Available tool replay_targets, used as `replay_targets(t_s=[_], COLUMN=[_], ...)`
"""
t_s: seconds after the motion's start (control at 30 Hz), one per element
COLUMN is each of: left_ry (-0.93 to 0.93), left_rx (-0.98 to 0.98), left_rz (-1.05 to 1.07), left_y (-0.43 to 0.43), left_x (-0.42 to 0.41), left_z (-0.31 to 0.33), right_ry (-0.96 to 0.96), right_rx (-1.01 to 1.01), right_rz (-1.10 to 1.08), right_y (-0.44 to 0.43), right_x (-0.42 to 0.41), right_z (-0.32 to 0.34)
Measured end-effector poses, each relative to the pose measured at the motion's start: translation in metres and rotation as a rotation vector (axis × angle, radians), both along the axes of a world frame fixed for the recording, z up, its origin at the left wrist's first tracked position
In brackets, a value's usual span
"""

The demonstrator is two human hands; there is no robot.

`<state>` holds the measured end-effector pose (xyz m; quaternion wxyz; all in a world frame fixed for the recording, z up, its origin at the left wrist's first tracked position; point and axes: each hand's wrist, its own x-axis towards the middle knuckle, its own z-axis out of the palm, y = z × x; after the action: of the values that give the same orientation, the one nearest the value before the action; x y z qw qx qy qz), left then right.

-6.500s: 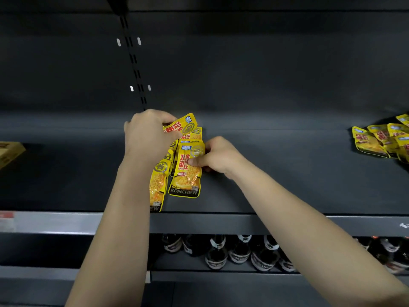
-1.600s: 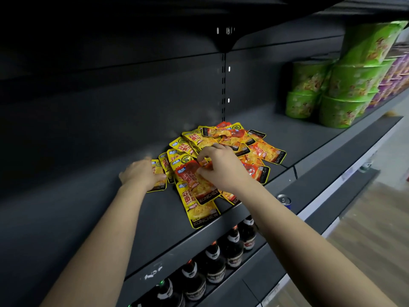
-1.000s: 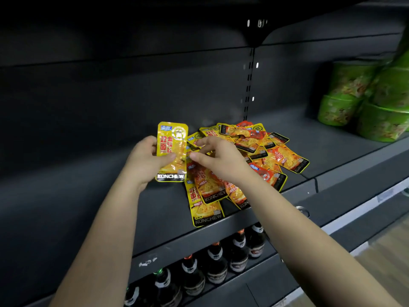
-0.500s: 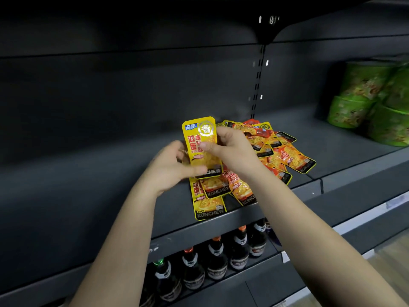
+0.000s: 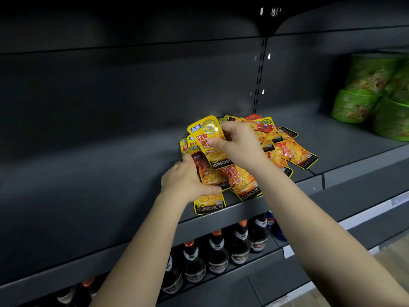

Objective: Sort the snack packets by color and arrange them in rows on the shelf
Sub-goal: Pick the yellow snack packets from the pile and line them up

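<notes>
Over pile [image 5: 287, 151], right fingers [image 5: 218, 141] round packet [image 5: 205, 132]

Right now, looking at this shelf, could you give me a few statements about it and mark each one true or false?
1. The right hand has a yellow packet in its grip. True.
2. The green tubs stand at the left end of the shelf. False: they stand at its right end.
3. Bottles stand on the level below the packets. True.
4. The left hand hangs free, away from the pile. False: it touches the packets at the pile's front edge.
</notes>
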<state>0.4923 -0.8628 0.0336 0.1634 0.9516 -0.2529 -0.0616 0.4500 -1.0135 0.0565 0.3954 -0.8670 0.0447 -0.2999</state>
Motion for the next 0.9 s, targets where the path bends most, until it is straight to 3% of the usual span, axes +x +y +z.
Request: replay_targets(t_s=[0.2,0.47,0.73,0.9], left_ry=[0.112,0.408,0.393,0.437], left_rx=[-0.251,-0.55,-0.531,-0.507], left_rz=[-0.004,0.005,0.073,-0.01], left_y=[0.001,0.021,0.047,0.039], left_x=[0.006,0.029,0.044,0.034], left_z=[-0.001,-0.002,0.01,0.002], right_ry=[0.002,0.007,0.044,0.036], right_rx=[0.046,0.028,0.031,0.021], right_rz=[0.008,0.007,0.041,0.05], right_y=[-0.002,-0.001,0.006,0.008], right_x=[0.002,0.006,0.014,0.019], right_z=[0.0,0.006,0.007,0.006])
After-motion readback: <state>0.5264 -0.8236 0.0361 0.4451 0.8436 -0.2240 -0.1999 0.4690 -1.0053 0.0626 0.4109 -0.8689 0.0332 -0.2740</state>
